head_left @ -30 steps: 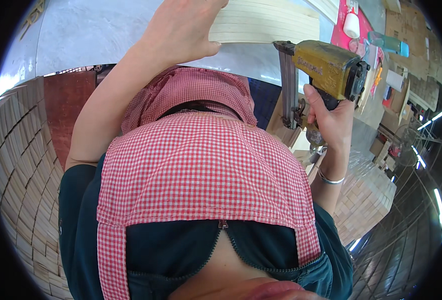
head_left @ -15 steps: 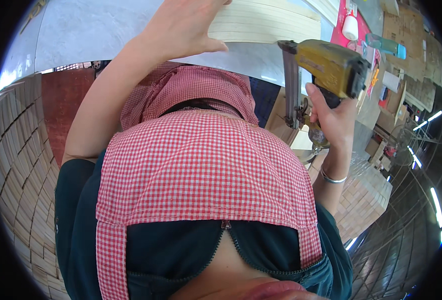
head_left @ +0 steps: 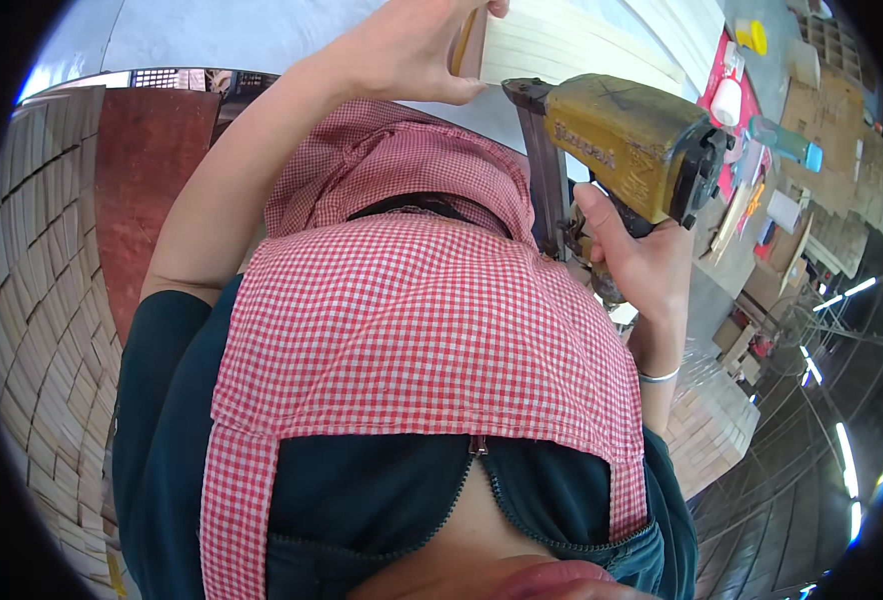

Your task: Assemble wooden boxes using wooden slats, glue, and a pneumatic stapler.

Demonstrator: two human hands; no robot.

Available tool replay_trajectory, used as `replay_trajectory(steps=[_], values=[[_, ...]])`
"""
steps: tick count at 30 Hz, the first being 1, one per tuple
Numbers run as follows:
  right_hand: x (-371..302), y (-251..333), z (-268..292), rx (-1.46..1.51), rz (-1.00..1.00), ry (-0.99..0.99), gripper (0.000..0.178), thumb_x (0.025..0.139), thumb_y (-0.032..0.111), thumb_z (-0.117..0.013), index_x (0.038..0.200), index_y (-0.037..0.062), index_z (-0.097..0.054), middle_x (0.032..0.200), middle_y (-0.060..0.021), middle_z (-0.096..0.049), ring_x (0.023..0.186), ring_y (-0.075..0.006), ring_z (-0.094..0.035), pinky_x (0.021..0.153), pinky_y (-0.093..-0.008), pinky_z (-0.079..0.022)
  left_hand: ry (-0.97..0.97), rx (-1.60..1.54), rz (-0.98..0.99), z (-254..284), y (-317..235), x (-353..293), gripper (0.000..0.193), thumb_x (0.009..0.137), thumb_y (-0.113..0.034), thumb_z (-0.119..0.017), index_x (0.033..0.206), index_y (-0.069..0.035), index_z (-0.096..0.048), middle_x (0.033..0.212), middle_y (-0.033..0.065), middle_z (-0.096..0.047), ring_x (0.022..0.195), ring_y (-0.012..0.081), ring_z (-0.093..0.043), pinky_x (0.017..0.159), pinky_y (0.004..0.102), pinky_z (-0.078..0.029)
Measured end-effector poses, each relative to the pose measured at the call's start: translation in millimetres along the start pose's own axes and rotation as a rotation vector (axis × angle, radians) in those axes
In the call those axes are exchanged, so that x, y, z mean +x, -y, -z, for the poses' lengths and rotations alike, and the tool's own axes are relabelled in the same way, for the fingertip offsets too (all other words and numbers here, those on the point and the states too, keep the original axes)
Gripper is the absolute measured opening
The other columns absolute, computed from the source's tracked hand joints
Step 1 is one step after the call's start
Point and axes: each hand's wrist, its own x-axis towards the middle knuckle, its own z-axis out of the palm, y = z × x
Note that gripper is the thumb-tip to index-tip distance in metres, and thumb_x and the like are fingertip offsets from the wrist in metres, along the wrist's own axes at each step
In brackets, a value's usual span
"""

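My right hand (head_left: 642,260) grips a worn yellow-and-black nail gun (head_left: 617,135) by its handle. The gun's dark nose points left, close to the near edge of pale wooden strips (head_left: 572,45) lying on the light tabletop. My left hand (head_left: 412,50) reaches to the left end of these strips. Its thumb and fingers are spread apart around a narrow brown piece (head_left: 469,45) there. Some of its fingers are cut off by the upper edge, and I cannot tell how firmly they touch the wood.
Right of the strips lie a white bottle (head_left: 727,100), a clear bottle with a blue cap (head_left: 787,143) and a yellow roll (head_left: 752,37). Stacked wood blocks (head_left: 47,280) stand at the left beside a reddish-brown board (head_left: 152,190). More blocks (head_left: 707,410) are stacked at the right.
My left hand has moved right and slightly up to the strips' end. The nail gun has shifted left and turned, its nose now nearer my left thumb. The brown piece has come into view.
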Motion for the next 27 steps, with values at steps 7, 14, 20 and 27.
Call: replay_trajectory(steps=[7,14,20,27], values=[[-2,5,5,-0.057,-0.045,0.001,0.035,0.085,0.008,-0.08,0.113,-0.006,-0.065,0.102,-0.0158,-0.074,0.085,-0.024,-0.072,0.068,-0.031,-0.058,-0.009,0.022,-0.037,-6,-7,6,0.057,0.069,-0.013,-0.079,0.113,-0.006,-0.044,0.124,0.0197,-0.048,0.108,0.0351,-0.052,0.094,0.041,-0.046],[2,10,-1,-0.079,-0.064,0.009,0.035,0.084,0.01,-0.081,0.111,-0.006,-0.066,0.101,-0.0156,-0.074,0.082,-0.0243,-0.072,0.067,-0.031,-0.057,-0.037,0.019,-0.07,-8,5,3,0.058,0.067,-0.012,-0.08,0.112,-0.007,-0.043,0.125,0.0206,-0.048,0.108,0.0351,-0.052,0.095,0.0416,-0.046],[4,6,-14,-0.138,0.071,-0.009,0.035,0.086,0.015,-0.082,0.111,-0.0028,-0.065,0.075,-0.0049,-0.066,0.05,-0.0098,-0.053,0.044,-0.0217,-0.04,-0.154,0.152,-0.074,2,14,-14,0.077,0.068,-0.026,-0.087,0.136,-0.016,-0.053,0.139,0.0116,-0.053,0.13,0.0324,-0.05,0.108,0.047,-0.045],[-13,-16,-24,0.092,0.089,-0.091,0.032,0.083,0.008,-0.08,0.108,-0.007,-0.067,0.09,-0.0129,-0.074,0.07,-0.0218,-0.069,0.06,-0.0299,-0.054,-0.521,0.354,0.081,2,18,-135,0.105,0.064,-0.022,-0.085,0.154,-0.004,-0.033,0.142,0.0188,-0.042,0.127,0.035,-0.047,0.106,0.0416,-0.046]])
